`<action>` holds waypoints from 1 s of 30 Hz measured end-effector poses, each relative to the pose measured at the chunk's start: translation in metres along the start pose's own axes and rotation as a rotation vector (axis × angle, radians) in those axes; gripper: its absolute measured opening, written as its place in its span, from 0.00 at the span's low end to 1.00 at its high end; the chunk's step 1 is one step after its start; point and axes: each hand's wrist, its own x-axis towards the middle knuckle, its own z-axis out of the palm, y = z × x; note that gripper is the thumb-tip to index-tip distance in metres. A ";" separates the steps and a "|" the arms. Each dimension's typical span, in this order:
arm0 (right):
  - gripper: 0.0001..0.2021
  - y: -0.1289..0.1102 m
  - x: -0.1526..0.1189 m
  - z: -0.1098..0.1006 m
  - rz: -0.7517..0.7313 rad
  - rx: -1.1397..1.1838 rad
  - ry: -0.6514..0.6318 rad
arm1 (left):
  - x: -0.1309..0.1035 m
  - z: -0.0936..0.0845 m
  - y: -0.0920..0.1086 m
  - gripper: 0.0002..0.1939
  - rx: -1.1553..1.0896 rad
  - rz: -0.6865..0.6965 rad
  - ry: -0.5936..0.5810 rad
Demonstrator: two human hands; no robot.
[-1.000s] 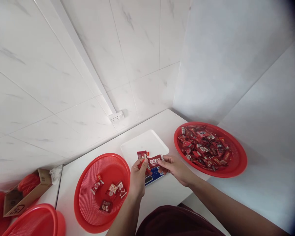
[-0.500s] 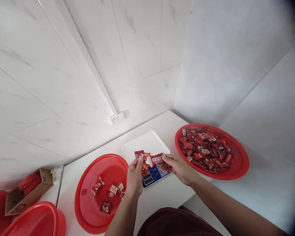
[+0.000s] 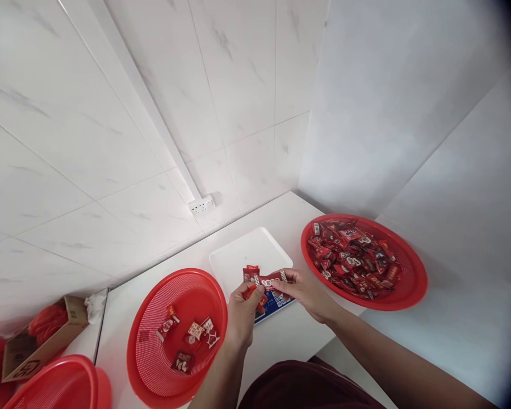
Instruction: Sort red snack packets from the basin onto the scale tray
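Above the near part of a white scale (image 3: 247, 253) with a blue keypad, my left hand (image 3: 244, 309) is closed on several small red candy packets (image 3: 251, 274). My right hand (image 3: 304, 289) pinches a dark red packet with white dots at its ends (image 3: 271, 281), whose left end meets my left hand. A red basket (image 3: 135, 341) to the left holds several wrapped packets (image 3: 182, 361). The red basket on the right (image 3: 417, 284) is heaped with red packets (image 3: 353, 258).
At the lower left are another red basket (image 3: 100, 386) and a cardboard box (image 3: 51, 352) with red plastic in it. A wall socket (image 3: 201, 205) sits above the white table (image 3: 276, 341), which meets tiled walls.
My hands have come closer together, my left hand moving right. The dark red packet now lies nearer the packets in my left hand. The view has shifted slightly.
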 end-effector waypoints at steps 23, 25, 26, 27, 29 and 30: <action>0.17 0.001 0.003 0.009 -0.039 0.054 -0.041 | 0.011 -0.002 -0.001 0.16 -0.090 0.015 0.044; 0.17 0.004 0.005 0.007 -0.029 0.083 -0.002 | 0.012 -0.003 -0.002 0.16 -0.086 0.039 0.082; 0.17 0.005 0.007 0.006 -0.025 0.086 0.021 | 0.011 -0.003 -0.002 0.16 -0.075 0.046 0.090; 0.17 0.006 0.007 0.005 -0.025 0.079 0.045 | 0.010 -0.002 -0.001 0.16 -0.064 0.050 0.091; 0.17 0.007 0.009 0.004 -0.038 0.052 0.082 | 0.009 -0.002 -0.001 0.17 -0.041 0.045 0.088; 0.17 0.007 0.009 0.003 -0.047 0.036 0.092 | 0.008 -0.001 0.000 0.17 -0.030 0.037 0.083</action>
